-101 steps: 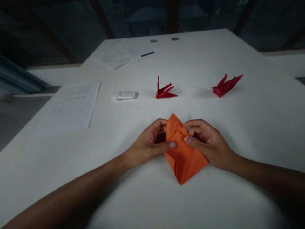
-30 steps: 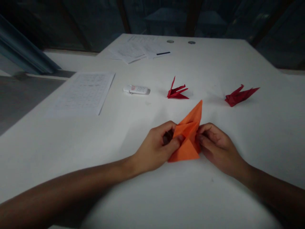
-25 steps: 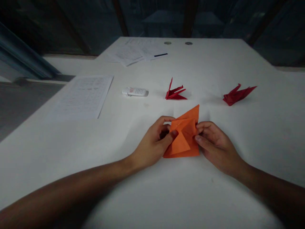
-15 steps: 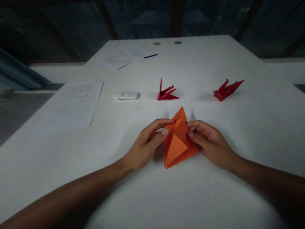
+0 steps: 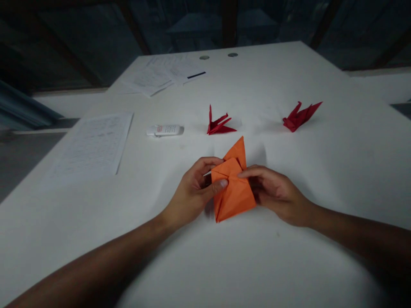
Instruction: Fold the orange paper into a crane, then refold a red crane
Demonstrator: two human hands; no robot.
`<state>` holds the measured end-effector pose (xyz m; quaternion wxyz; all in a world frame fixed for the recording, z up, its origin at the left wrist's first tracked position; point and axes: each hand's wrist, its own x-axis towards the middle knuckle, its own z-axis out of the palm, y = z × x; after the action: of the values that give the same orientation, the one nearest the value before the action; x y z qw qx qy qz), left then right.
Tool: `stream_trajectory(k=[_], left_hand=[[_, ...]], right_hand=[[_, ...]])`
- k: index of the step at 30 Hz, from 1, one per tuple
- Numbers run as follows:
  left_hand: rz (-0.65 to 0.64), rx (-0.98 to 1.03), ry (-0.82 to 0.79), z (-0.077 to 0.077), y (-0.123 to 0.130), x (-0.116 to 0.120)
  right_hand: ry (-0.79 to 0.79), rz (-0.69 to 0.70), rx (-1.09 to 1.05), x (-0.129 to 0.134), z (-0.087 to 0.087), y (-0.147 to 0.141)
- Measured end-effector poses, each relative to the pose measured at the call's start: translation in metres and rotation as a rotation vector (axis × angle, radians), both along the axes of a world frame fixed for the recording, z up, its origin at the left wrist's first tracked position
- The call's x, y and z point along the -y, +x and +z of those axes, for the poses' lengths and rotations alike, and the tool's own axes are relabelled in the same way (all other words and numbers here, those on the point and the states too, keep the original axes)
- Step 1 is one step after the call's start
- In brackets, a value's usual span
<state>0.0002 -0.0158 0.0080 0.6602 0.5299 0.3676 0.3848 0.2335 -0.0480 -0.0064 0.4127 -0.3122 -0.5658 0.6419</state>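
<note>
A partly folded piece of orange origami paper [image 5: 236, 194] is held just over the white table, with one pointed flap standing up at its far end. My left hand [image 5: 197, 188] pinches its left edge, thumb on top and fingers behind. On the right side, my right hand [image 5: 278, 192] grips the paper, its index finger lying on the upper face near the crease. The right thumb is partly hidden by the paper. Beyond the hands stand two red paper cranes, one [image 5: 220, 124] straight ahead and the other [image 5: 302, 116] farther right.
A white tube-like item [image 5: 165, 130] with printed text lies left of the nearer crane. Printed sheets [image 5: 93, 141] rest at the left, and more papers [image 5: 147, 79] lie toward the back. Two round discs [image 5: 204, 57] sit near the table's far edge.
The near flap of the orange paper has been opened out from a raised triangle into a flatter, broader face. My right index finger has moved onto its top. The view has shifted slightly.
</note>
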Motion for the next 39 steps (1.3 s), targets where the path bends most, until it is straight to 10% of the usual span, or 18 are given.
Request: stream_trajectory(k=[14, 25, 39], left_hand=[[-0.038, -0.018, 0.083, 0.000, 0.001, 0.004], [-0.075, 0.024, 0.036, 0.001, 0.004, 0.009], [-0.130, -0.118, 0.279, 0.005, -0.006, 0.003]], right_hand=[[0.271, -0.146, 0.260, -0.002, 0.003, -0.005], [-0.026, -0.161, 0.098, 0.001, -0.004, -0.010], [0.295, -0.177, 0.261, -0.001, -0.004, -0.004]])
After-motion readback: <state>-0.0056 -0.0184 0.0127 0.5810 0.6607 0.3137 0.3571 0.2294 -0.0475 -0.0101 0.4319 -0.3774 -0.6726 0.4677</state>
